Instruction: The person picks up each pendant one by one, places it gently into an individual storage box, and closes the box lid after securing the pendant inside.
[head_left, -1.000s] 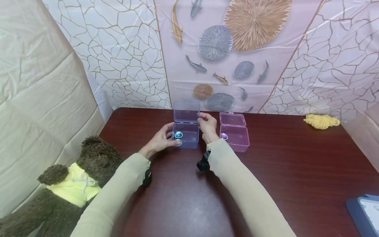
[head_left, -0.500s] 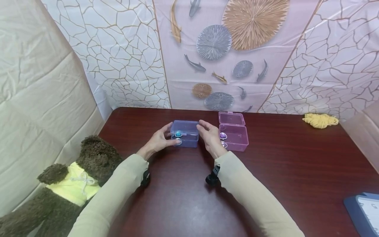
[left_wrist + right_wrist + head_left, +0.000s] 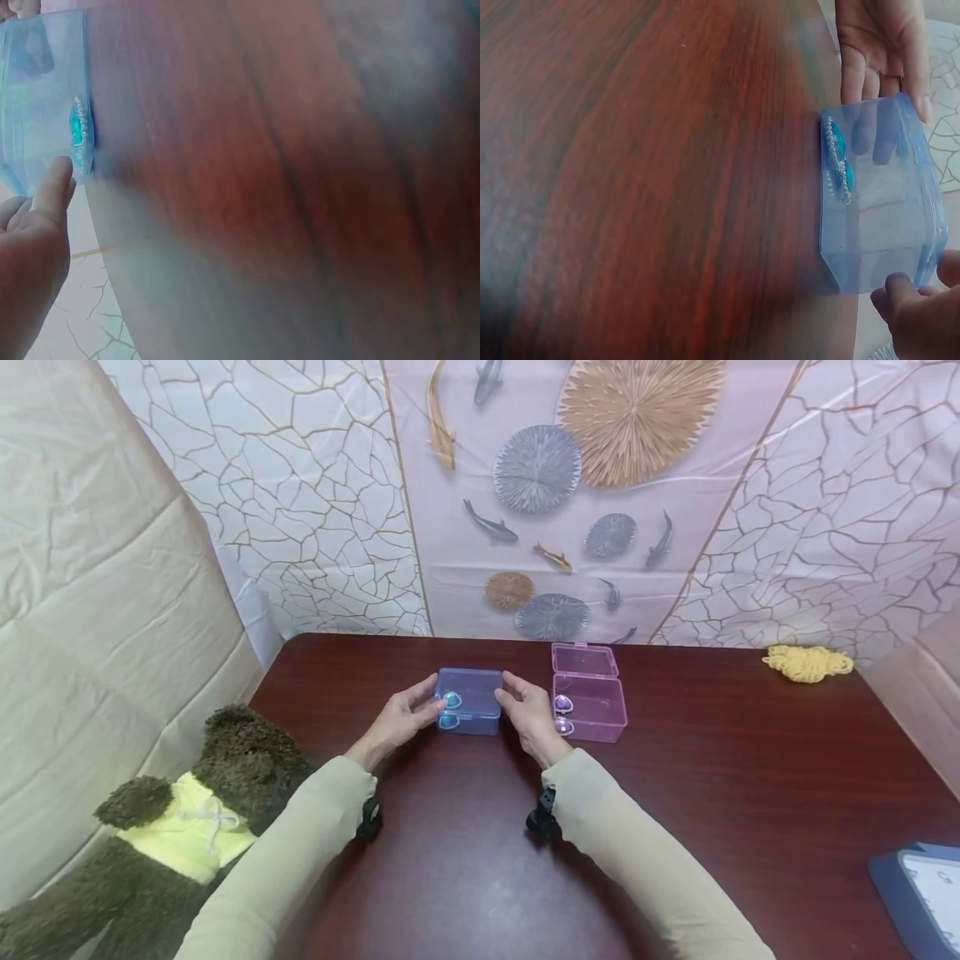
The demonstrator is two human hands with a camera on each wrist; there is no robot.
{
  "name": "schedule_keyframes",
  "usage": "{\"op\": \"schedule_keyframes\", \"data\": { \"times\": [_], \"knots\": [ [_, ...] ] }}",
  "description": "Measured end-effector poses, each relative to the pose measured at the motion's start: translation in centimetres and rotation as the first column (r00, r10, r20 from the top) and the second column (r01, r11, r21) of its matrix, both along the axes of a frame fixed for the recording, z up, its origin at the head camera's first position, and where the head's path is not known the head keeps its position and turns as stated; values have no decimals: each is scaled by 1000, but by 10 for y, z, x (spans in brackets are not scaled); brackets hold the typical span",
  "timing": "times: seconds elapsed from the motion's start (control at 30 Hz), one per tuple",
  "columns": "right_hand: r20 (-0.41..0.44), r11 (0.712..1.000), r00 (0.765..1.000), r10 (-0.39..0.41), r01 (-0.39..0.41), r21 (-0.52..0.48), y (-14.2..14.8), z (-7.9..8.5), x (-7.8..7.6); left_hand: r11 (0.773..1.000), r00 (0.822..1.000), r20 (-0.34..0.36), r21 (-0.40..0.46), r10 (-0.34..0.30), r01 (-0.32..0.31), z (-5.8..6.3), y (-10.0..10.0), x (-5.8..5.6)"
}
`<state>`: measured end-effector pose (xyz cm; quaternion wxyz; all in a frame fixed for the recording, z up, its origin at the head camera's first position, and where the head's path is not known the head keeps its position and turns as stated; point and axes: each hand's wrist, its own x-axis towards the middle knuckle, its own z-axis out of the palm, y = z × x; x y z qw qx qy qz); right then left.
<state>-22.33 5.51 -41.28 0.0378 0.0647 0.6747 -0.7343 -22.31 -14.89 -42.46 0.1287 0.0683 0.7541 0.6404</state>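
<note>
A see-through blue plastic box [image 3: 476, 693] sits on the table with its lid down. Inside, at its left end, are teal gem pieces [image 3: 839, 159] edged with small pale beads. My left hand [image 3: 396, 724] holds the box's left end, its thumb at the lid's front corner and its fingers along the side. At the opposite end my right hand [image 3: 531, 720] grips the box, thumb by the lid and fingers on the end wall. Just right of that hand stands a see-through pink box [image 3: 603, 706], lid raised, with purple gem pieces [image 3: 563, 703] at its left side.
A dark brown teddy bear [image 3: 251, 764] in a yellow top lies at the left. Yellow yarn [image 3: 808, 663] is at the table's back right corner. A blue-framed white panel [image 3: 926, 893] shows at the right edge. Patterned cloth [image 3: 337, 510] hangs behind the reddish-brown table [image 3: 465, 860].
The blue box's lid has swung from upright to down. My right hand moved from the lid's raised edge to the box's right end. My left hand has stayed at the left end.
</note>
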Motion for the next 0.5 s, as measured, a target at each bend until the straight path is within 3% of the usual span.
{"op": "schedule_keyframes", "data": {
  "times": [0.17,0.33,0.5],
  "knots": [
    [-26,998,1000,-2,3,56,-1,-1,1,1000,1000,8,-13,21,-21,0,1,0],
    [-47,997,999,-22,25,72,-1,0,1,999,999,-38,-25,32,-33,2,4,-1],
    [-31,998,999,-27,29,64,0,0,2,993,998,-56,-109,41,-47,5,7,0]
  ]
}}
